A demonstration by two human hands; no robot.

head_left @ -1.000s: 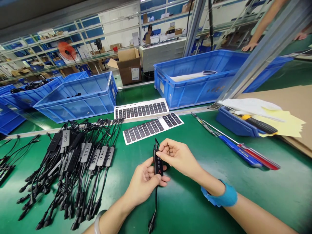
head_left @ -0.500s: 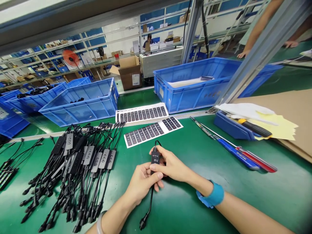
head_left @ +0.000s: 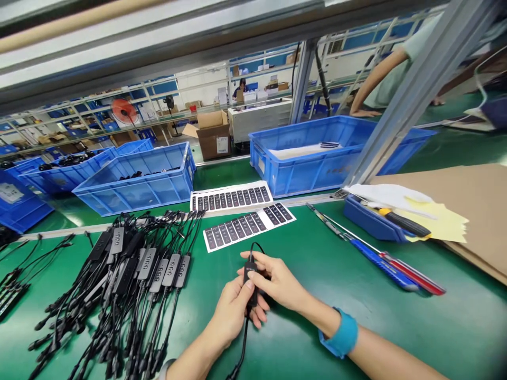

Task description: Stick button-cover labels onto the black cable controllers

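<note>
We see a black inline cable controller (head_left: 250, 279) held near the front edge of the green bench (head_left: 356, 338), slightly right of its visible middle. Its long axis stands nearly upright, tilted a little, with the upper end pointing away from the person toward the label sheets. A thin black cable (head_left: 257, 246) loops from that end, and a second cable (head_left: 242, 348) drops from the lower end toward the front edge of the bench.

The left hand (head_left: 235, 311) clenches its fingers around the lower body from below. The right hand (head_left: 279, 281) grasps the upper body from the far side, its fingers closed on it. A blue wristband (head_left: 339, 333) circles the right wrist.

Just beyond the cable loop lies a sheet of black labels (head_left: 249, 227), with a second sheet (head_left: 231, 196) farther off. To the left lies a dense pile of similar controllers (head_left: 137, 279). To the right are a blue-handled utility knife (head_left: 382, 265) and a red-handled utility knife (head_left: 415, 275), then a blue tray (head_left: 368, 224). Blue crates (head_left: 332, 158) line the far edge of the bench.
</note>
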